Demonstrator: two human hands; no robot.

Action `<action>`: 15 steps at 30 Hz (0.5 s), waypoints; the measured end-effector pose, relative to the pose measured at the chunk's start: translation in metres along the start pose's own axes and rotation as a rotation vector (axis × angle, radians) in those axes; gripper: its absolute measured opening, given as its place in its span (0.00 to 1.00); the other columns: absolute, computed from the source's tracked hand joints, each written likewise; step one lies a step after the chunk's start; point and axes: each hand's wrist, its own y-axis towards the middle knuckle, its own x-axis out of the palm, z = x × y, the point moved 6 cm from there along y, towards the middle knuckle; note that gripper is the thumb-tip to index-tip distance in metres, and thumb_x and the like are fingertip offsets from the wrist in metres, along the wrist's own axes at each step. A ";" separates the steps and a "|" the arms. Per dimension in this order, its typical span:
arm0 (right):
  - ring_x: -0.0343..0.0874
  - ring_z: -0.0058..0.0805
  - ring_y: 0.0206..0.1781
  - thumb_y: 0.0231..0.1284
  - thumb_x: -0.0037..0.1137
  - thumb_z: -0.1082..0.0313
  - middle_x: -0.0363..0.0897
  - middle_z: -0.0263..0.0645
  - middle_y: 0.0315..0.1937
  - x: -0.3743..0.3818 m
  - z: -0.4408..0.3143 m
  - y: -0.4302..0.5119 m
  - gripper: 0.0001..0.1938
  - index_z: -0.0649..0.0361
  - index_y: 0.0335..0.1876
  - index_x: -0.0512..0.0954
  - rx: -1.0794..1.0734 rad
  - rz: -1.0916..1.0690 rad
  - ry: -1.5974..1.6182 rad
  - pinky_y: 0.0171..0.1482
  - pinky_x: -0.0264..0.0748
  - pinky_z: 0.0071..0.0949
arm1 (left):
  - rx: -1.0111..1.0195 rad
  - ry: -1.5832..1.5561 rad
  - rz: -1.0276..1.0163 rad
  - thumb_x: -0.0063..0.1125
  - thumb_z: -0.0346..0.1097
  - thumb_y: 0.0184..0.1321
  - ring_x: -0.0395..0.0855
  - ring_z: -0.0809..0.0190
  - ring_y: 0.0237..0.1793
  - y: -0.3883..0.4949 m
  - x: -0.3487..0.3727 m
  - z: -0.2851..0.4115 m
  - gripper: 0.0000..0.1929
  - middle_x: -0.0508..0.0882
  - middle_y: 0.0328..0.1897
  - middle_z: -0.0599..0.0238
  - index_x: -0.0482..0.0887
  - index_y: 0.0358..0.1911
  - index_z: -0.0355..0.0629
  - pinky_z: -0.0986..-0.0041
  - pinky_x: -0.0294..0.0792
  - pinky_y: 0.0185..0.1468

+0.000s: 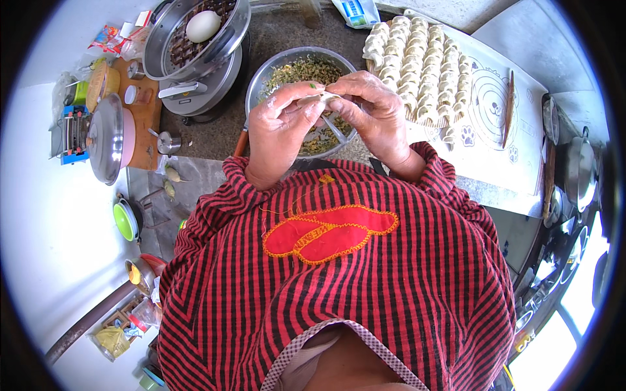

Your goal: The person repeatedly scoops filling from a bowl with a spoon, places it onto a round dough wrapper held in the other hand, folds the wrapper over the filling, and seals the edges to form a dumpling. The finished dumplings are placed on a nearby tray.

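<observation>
Both my hands meet above a metal bowl (253,88) of chopped green filling (305,72). Between the fingertips of my left hand (283,129) and my right hand (379,119) is a small pale dumpling (318,97), mostly covered by the fingers. A green bit of filling sticks to a left fingertip, and both hands look floury. A metal spoon (335,131) rests in the bowl, below the hands. To the right, rows of folded dumplings (420,68) fill a ridged tray, and one more dumpling (449,136) lies just off its near edge.
A printed white mat (528,166) lies at the right with a wooden rolling pin (509,108) on it. At the left, a metal steamer pot (156,54) holding a large white egg-shaped item (203,26) stands on a round grey appliance (215,97). A lidded pink bowl (128,137) is beyond.
</observation>
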 end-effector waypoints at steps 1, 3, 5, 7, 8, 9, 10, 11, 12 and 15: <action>0.79 0.29 0.48 0.58 0.64 0.75 0.80 0.41 0.44 0.000 -0.003 0.001 0.09 0.64 0.45 0.82 -0.023 0.018 -0.031 0.50 0.75 0.25 | 0.008 0.000 0.004 0.56 0.23 0.65 0.83 0.67 0.46 -0.001 0.000 -0.001 0.10 0.82 0.49 0.58 0.80 0.48 0.32 0.77 0.80 0.45; 0.80 0.30 0.45 0.56 0.66 0.74 0.81 0.41 0.41 -0.001 -0.011 0.003 0.09 0.63 0.43 0.83 -0.089 0.051 -0.104 0.47 0.76 0.27 | 0.013 -0.001 0.010 0.56 0.23 0.65 0.83 0.67 0.45 -0.001 0.000 0.000 0.09 0.82 0.49 0.59 0.81 0.47 0.32 0.78 0.80 0.44; 0.82 0.30 0.39 0.53 0.68 0.72 0.83 0.41 0.36 -0.002 -0.018 0.004 0.09 0.62 0.40 0.84 -0.174 0.080 -0.189 0.43 0.77 0.27 | 0.007 -0.006 0.013 0.56 0.23 0.64 0.83 0.68 0.44 0.000 0.001 0.000 0.08 0.82 0.49 0.59 0.82 0.46 0.33 0.78 0.80 0.43; 0.82 0.32 0.40 0.52 0.68 0.73 0.83 0.42 0.37 -0.002 -0.016 0.003 0.09 0.62 0.40 0.84 -0.176 0.081 -0.178 0.44 0.78 0.28 | 0.000 -0.028 0.007 0.56 0.22 0.64 0.83 0.68 0.44 0.000 0.002 0.001 0.07 0.82 0.49 0.59 0.82 0.44 0.34 0.78 0.80 0.42; 0.83 0.34 0.41 0.52 0.68 0.73 0.83 0.42 0.37 -0.002 -0.016 0.003 0.09 0.61 0.40 0.84 -0.178 0.081 -0.173 0.45 0.78 0.29 | -0.004 -0.040 0.004 0.56 0.22 0.64 0.83 0.68 0.43 0.000 0.002 0.000 0.07 0.82 0.48 0.59 0.82 0.44 0.34 0.78 0.80 0.42; 0.83 0.34 0.41 0.52 0.68 0.73 0.83 0.42 0.37 -0.002 -0.017 0.002 0.09 0.61 0.40 0.84 -0.189 0.087 -0.187 0.45 0.78 0.29 | 0.005 -0.033 0.000 0.56 0.22 0.64 0.83 0.68 0.43 0.001 0.003 0.001 0.07 0.82 0.49 0.59 0.82 0.44 0.34 0.78 0.80 0.42; 0.83 0.35 0.41 0.52 0.68 0.73 0.83 0.42 0.37 -0.002 -0.019 0.002 0.09 0.61 0.40 0.84 -0.200 0.093 -0.201 0.45 0.78 0.29 | 0.013 -0.026 -0.004 0.56 0.22 0.64 0.83 0.68 0.43 0.001 0.003 0.002 0.06 0.82 0.49 0.59 0.82 0.43 0.34 0.78 0.80 0.42; 0.83 0.35 0.42 0.52 0.68 0.73 0.83 0.42 0.37 -0.002 -0.020 0.002 0.09 0.61 0.40 0.84 -0.211 0.098 -0.215 0.45 0.78 0.29 | 0.022 -0.019 -0.008 0.55 0.22 0.64 0.83 0.68 0.43 0.001 0.004 0.002 0.06 0.82 0.49 0.59 0.82 0.43 0.34 0.78 0.80 0.42; 0.83 0.36 0.41 0.51 0.68 0.73 0.83 0.43 0.37 -0.002 -0.021 0.001 0.09 0.61 0.39 0.84 -0.214 0.104 -0.230 0.45 0.78 0.29 | 0.027 -0.017 -0.004 0.55 0.22 0.64 0.83 0.68 0.43 0.001 0.003 0.001 0.06 0.82 0.49 0.59 0.82 0.42 0.34 0.78 0.80 0.41; 0.83 0.37 0.40 0.51 0.68 0.74 0.83 0.43 0.36 0.000 -0.021 -0.001 0.08 0.61 0.38 0.84 -0.237 0.126 -0.265 0.43 0.78 0.29 | 0.046 -0.004 0.013 0.54 0.21 0.65 0.83 0.68 0.42 0.001 0.005 0.000 0.05 0.81 0.48 0.60 0.81 0.41 0.34 0.78 0.79 0.41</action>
